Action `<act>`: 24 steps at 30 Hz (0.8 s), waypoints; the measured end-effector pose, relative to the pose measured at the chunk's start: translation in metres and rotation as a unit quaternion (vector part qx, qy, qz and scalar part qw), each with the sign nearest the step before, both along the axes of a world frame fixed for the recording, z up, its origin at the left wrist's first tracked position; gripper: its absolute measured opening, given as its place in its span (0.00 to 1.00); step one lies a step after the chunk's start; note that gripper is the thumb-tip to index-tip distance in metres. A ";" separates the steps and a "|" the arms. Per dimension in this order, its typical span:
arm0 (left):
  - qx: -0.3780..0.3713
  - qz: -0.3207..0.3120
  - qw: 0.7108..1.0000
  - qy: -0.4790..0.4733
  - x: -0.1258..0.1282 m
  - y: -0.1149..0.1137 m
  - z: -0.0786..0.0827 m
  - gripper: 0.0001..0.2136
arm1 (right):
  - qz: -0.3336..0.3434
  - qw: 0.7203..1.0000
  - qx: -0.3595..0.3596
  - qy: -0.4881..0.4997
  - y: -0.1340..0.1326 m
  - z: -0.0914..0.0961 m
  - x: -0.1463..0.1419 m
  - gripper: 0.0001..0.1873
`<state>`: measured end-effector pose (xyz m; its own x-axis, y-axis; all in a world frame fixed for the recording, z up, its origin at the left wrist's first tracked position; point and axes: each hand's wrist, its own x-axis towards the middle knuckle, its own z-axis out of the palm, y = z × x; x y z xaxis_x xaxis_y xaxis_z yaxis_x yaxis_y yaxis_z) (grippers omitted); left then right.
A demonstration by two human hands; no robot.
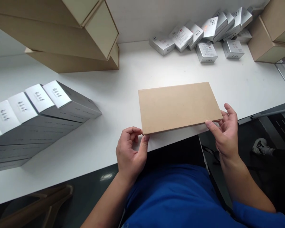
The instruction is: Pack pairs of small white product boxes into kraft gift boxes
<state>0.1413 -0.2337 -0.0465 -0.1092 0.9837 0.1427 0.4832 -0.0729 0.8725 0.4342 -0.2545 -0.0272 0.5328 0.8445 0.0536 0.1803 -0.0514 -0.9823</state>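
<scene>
A flat brown cardboard piece [179, 107] lies in front of me, close to the table's near edge. Whether it is a single sheet or a thin box, I cannot tell. At its near left corner, my left hand [132, 148] pinches the cardboard between thumb and curled fingers. My right hand [224, 133] grips the near right corner, thumb on the front edge and some fingers partly hidden behind. The near edge appears slightly raised from the white table [123, 95].
Silver boxes [59, 104] stand in a row at left. Large brown cartons [85, 41] are stacked behind them, with more cartons [268, 41] at far right. Several small silver boxes [206, 52] lie along the wall. Someone's shoe [260, 145] shows on the floor at right.
</scene>
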 end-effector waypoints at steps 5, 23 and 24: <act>-0.003 -0.251 0.966 -0.067 -0.002 -0.011 0.010 0.15 | -0.031 0.999 0.029 0.006 0.016 -0.010 0.024 0.48; 0.229 -0.295 0.904 0.208 -0.017 0.027 0.010 0.19 | 0.078 0.997 0.006 -0.026 0.076 -0.006 0.047 0.39; 0.242 -0.285 0.904 0.206 -0.019 0.028 0.008 0.20 | 0.079 0.997 0.003 -0.025 0.077 -0.006 0.047 0.39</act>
<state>0.1226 -0.2062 -0.0383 0.5563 0.6753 0.4843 0.5244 -0.7374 0.4258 0.4810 -0.1773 -0.0334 0.3907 0.9169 0.0815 0.2337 -0.0132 -0.9722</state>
